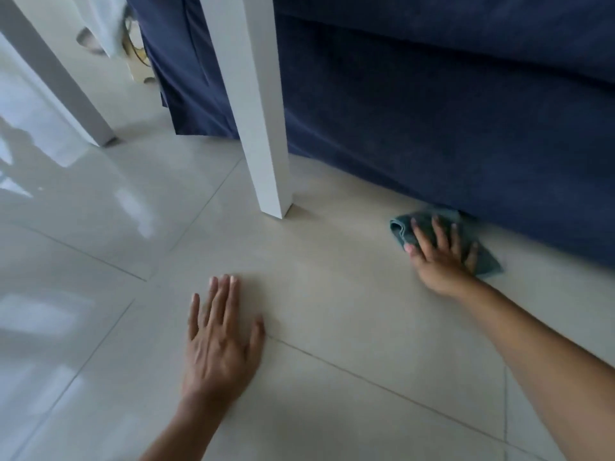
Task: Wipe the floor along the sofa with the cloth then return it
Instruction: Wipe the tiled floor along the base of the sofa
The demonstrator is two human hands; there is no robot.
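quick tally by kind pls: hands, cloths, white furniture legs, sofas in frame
Hands: 2, left hand flat on the floor, right hand pressed on the cloth
Cloths: 1, teal cloth
White legs: 2, near leg, far leg
Sofas: 1, blue sofa
Total: 6

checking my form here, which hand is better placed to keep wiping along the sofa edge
Right. The right hand lies flat on the teal cloth, pressing it to the floor beside the blue sofa skirt. The left hand is spread on bare tile, farther from the sofa, apparently bracing.
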